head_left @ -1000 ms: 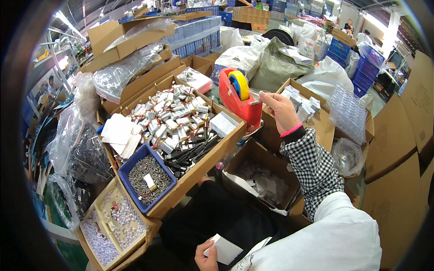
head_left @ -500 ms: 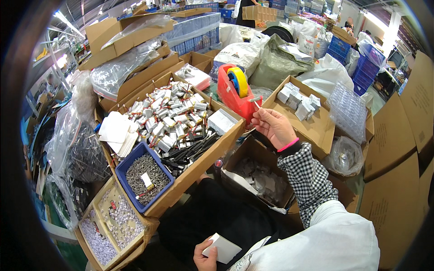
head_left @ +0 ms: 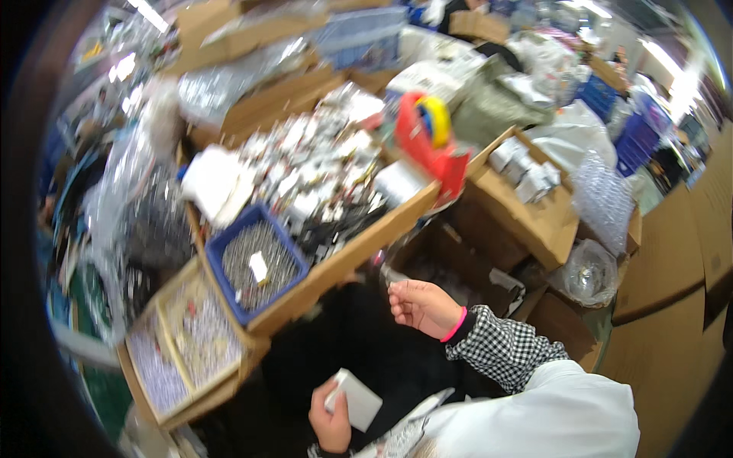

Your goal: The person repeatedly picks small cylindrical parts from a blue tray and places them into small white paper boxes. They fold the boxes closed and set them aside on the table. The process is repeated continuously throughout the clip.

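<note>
My left hand (head_left: 330, 421) grips a small white box (head_left: 357, 400) low in front of me, over dark cloth. The fingers of my right hand (head_left: 424, 307) are pinched on a short piece of clear tape (head_left: 394, 277), its outline smeared by motion. That hand hovers between the left hand and the red tape dispenser (head_left: 432, 153), which carries a yellow-and-blue roll. Left of the dispenser, a cardboard carton (head_left: 366, 248) bears many silvery battery packs (head_left: 305, 160) with thin wires. A blue tray (head_left: 301, 281) of small screws sits at its near corner, one pack lying on the screws.
Closer on the left is a divided tray (head_left: 200, 408) of tiny pale parts. White pads (head_left: 217, 185) lie on the carton's left side. Small white boxes (head_left: 524, 169) fill part of an open carton on the right, beside bubble wrap (head_left: 603, 195). Tall cardboard (head_left: 660, 259) stands far right.
My right hand has come away from the tape dispenser, down and to the left, carrying the tape. The left hand still holds the white box, slightly shifted. The whole view has moved and blurred.
</note>
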Demonstrator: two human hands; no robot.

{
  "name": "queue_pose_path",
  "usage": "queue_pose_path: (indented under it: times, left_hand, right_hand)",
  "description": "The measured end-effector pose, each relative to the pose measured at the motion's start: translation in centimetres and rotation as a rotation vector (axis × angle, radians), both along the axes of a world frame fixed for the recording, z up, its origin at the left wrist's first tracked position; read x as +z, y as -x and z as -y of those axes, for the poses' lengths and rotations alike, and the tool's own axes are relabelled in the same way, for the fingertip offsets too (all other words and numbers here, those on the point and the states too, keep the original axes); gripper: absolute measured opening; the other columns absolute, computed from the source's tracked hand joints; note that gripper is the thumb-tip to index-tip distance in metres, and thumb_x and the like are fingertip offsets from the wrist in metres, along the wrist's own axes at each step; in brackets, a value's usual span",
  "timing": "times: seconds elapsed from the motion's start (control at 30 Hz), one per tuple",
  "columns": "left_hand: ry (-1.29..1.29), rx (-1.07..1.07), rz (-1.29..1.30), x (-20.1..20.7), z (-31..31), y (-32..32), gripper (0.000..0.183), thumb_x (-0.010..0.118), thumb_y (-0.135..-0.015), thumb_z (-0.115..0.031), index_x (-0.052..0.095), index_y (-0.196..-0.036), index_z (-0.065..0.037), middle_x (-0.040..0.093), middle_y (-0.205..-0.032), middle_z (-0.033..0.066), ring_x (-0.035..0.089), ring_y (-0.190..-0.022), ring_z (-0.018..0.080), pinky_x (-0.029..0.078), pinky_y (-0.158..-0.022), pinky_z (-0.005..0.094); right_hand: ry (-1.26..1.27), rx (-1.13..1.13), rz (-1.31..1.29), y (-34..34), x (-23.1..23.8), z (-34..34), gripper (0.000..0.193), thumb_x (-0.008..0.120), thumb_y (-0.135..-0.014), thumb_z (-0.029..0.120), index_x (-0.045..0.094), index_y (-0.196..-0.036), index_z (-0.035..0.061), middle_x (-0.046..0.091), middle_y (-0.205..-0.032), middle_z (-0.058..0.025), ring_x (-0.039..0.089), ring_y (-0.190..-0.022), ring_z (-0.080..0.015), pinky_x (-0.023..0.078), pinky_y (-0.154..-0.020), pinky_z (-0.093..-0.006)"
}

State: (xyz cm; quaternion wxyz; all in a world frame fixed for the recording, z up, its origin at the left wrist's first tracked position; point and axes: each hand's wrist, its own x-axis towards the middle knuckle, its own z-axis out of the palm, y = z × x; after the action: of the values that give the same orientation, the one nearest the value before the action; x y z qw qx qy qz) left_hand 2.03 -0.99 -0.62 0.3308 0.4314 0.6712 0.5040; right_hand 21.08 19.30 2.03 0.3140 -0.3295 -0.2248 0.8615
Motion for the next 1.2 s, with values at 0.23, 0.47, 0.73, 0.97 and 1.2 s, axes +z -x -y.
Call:
queue_pose_path:
  times: [0.23, 0.47, 0.73, 0.97, 1.2]
  left_hand:
    - [0.146, -0.011, -0.044, 0.7, 0.9, -0.7, 0.032, 0.054, -0.086, -0.006, 0.052, -0.118, -0.003, 0.062, -0.105, 0.0193, 0.064, -0.091, 0.0284, 0.05, -0.077, 0.0322]
    - [0.075, -0.013, -0.082, 1.5, 0.8, -0.8, 0.044, 0.055, -0.085, -0.007, 0.044, -0.128, -0.006, 0.059, -0.112, 0.0222, 0.063, -0.096, 0.0331, 0.051, -0.079, 0.0364]
    - [0.025, -0.046, -0.027, 0.8, 1.2, -0.4, 0.053, 0.055, -0.084, -0.003, 0.041, -0.134, -0.009, 0.058, -0.117, 0.021, 0.063, -0.099, 0.0331, 0.051, -0.081, 0.0348]
    - [-0.027, -0.078, -0.088, 0.6, 1.1, -0.3, 0.04, 0.054, -0.084, -0.002, 0.053, -0.123, -0.008, 0.057, -0.12, 0.0192, 0.06, -0.105, 0.0306, 0.05, -0.086, 0.0337]
    - [-0.03, 0.048, 0.067, -1.0, 1.7, -0.5, 0.02, 0.053, -0.091, -0.009, 0.061, -0.109, -0.001, 0.063, -0.111, 0.0172, 0.064, -0.096, 0.0244, 0.05, -0.082, 0.03]
  right_hand:
    - [0.128, 0.404, 0.089, 3.4, -0.5, 9.7, 0.015, 0.056, -0.094, 0.018, 0.06, -0.091, 0.0037, 0.062, -0.08, -0.0046, 0.059, -0.069, -0.0125, 0.05, -0.064, -0.0246]
    - [0.132, 0.473, 0.156, 5.2, -0.8, 10.7, 0.02, 0.062, -0.091, 0.021, 0.061, -0.094, 0.0015, 0.062, -0.084, -0.0044, 0.06, -0.071, -0.0102, 0.05, -0.066, -0.0226]
    - [0.034, 0.477, 0.265, 5.7, -1.3, 10.8, 0.02, 0.062, -0.09, 0.021, 0.062, -0.094, 0.0008, 0.064, -0.084, -0.0045, 0.06, -0.07, -0.0088, 0.051, -0.065, -0.0214]
    - [-0.057, 0.52, 0.334, 5.9, -1.4, 10.6, 0.023, 0.064, -0.089, 0.023, 0.062, -0.093, -0.0002, 0.064, -0.083, -0.0056, 0.061, -0.07, -0.0098, 0.051, -0.064, -0.0212]
    - [0.01, 0.658, 0.419, 6.0, -2.1, 10.4, 0.031, 0.066, -0.087, 0.03, 0.064, -0.089, -0.0011, 0.063, -0.07, -0.0054, 0.06, -0.057, -0.0101, 0.05, -0.053, -0.0202]
